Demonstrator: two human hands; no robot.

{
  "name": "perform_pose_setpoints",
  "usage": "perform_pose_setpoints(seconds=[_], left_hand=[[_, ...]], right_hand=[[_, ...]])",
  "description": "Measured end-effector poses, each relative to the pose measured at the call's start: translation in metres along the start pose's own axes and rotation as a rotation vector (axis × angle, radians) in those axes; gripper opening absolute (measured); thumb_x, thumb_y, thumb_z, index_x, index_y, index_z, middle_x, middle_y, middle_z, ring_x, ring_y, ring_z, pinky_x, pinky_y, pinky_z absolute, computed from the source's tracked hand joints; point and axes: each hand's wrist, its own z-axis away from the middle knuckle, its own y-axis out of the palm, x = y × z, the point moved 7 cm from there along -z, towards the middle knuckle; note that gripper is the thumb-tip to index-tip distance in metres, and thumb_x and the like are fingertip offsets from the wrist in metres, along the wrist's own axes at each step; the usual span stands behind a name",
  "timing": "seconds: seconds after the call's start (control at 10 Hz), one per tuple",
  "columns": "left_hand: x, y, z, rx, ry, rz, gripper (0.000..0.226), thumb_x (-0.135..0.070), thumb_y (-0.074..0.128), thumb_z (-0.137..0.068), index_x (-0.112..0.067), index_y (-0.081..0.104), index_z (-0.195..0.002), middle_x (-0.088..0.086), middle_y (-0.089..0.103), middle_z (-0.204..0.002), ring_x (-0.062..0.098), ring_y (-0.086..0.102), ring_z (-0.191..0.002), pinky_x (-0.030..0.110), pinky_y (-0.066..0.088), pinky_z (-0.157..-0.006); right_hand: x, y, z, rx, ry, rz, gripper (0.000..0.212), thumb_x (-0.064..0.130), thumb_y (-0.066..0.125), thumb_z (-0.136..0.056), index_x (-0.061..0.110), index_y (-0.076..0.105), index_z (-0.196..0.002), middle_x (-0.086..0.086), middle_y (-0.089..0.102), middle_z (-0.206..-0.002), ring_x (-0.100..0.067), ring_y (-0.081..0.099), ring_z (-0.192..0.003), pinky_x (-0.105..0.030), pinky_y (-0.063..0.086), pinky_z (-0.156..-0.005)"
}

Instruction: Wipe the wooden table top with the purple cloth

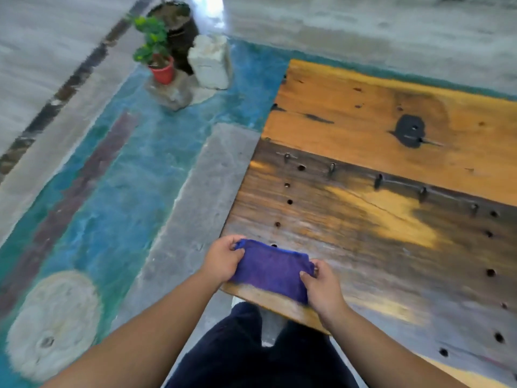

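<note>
I have the purple cloth (272, 268) folded at the near-left corner of the wooden table top (391, 152); my left hand (223, 260) pinches its left end, fingers curled round the edge; my right hand (321, 287) grips the right end the same way. It looks soft, light and limp, so I judge a flat palm on the folded pad would steer it best. The boards are worn, streaked and drilled with holes that might snag; a potted plant (156, 54) stands on the painted floor (126, 177) well beyond.
</note>
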Motion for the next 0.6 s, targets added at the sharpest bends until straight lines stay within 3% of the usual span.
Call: perform_pose_setpoints(seconds=[0.1,0.2,0.3,0.4,0.5,0.6], left_hand=[[0.0,0.001,-0.017,0.085,0.02,-0.06,0.04,0.011,0.049,-0.089,-0.025,0.065,-0.082,0.012,0.071,-0.082,0.026,0.064,-0.076,0.036,0.054,-0.071],[0.002,0.001,-0.029,0.105,0.04,-0.149,0.038,0.006,0.053,-0.09,-0.03,0.065,-0.084,0.005,0.072,-0.082,0.029,0.067,-0.082,0.037,0.054,-0.076],[0.014,-0.003,-0.04,0.07,0.031,-0.319,0.032,-0.008,0.059,-0.091,-0.019,0.061,-0.121,0.012,0.067,-0.117,0.031,0.062,-0.108,0.038,0.048,-0.094],[0.019,-0.015,-0.039,0.023,0.021,-0.484,0.065,-0.027,0.063,-0.091,-0.019,0.033,-0.148,0.01,0.052,-0.141,0.029,0.05,-0.126,0.033,0.037,-0.101],[0.018,-0.024,-0.035,0.052,0.052,-0.55,0.072,-0.035,0.064,-0.089,-0.02,0.029,-0.15,0.011,0.048,-0.144,0.029,0.048,-0.128,0.033,0.036,-0.102],[0.001,-0.034,-0.026,0.055,0.157,-0.59,0.079,-0.04,0.065,-0.088,-0.02,0.025,-0.152,0.012,0.034,-0.153,0.025,0.035,-0.138,0.033,0.029,-0.109]], right_hand=[[-0.002,0.004,0.004,-0.088,0.079,-0.055,0.011,0.009,0.059,-0.09,0.02,0.06,-0.087,-0.003,0.069,-0.087,-0.022,0.066,-0.081,-0.041,0.053,-0.071],[-0.005,0.007,0.003,-0.128,0.13,-0.061,0.011,0.011,0.057,-0.09,0.021,0.06,-0.087,-0.001,0.069,-0.086,-0.018,0.065,-0.078,-0.03,0.048,-0.06],[-0.009,0.004,-0.003,-0.155,0.198,0.087,0.009,0.017,0.057,-0.087,0.019,0.052,-0.094,-0.001,0.065,-0.094,-0.012,0.057,-0.072,-0.026,0.037,-0.052],[-0.016,-0.003,0.002,-0.142,0.275,0.268,0.034,0.026,0.06,-0.081,0.014,0.049,-0.111,-0.008,0.06,-0.107,-0.02,0.057,-0.08,-0.028,0.038,-0.056],[-0.015,-0.014,0.007,-0.12,0.238,0.31,0.056,0.029,0.061,-0.079,0.011,0.046,-0.13,-0.011,0.056,-0.122,-0.027,0.058,-0.101,-0.035,0.048,-0.077],[-0.001,-0.037,0.016,-0.141,0.15,0.334,0.066,0.028,0.062,-0.082,0.012,0.038,-0.141,-0.009,0.049,-0.137,-0.023,0.054,-0.107,-0.031,0.044,-0.08]])
